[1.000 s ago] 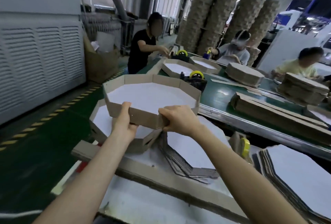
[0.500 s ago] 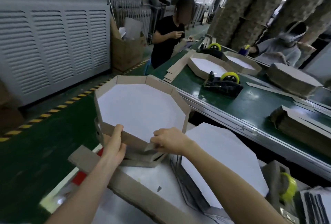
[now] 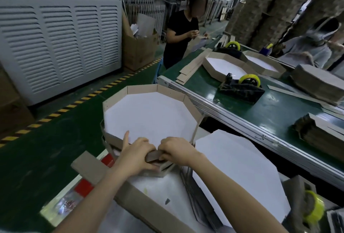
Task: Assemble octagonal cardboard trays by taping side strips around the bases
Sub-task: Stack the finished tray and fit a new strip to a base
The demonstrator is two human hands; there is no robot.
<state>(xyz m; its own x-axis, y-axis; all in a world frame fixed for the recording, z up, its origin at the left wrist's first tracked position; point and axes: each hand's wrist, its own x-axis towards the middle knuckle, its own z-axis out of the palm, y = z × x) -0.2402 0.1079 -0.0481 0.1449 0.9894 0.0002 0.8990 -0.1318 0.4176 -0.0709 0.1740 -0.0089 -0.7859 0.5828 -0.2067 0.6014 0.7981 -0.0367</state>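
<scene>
1. octagonal tray (image 3: 149, 119): lies just in front of the person, resting on other trays (image 3: 160, 172) stacked beneath it, beside the green conveyor belt (image 3: 279, 113).
2. side strip (image 3: 154, 155): its nearest section sits between the two hands, which meet over it with knuckles almost touching.
3. left hand (image 3: 137, 155): fingers curled round the near wall section from outside, grasping it; the index finger (image 3: 126, 137) lies straight along the adjoining section, tip towards the white floor.
4. right hand (image 3: 176, 150): fingers curled over the top edge of the same section, grasping it; the fingertips are hidden.
5. appearance of the tray: flat white eight-sided floor; low brown cardboard walls, upright, creased at each visible corner.
6. surroundings: a stack of flat white bases (image 3: 232, 167) just right of the tray; a black tape dispenser (image 3: 242, 87) with a yellow roll on the belt.
</scene>
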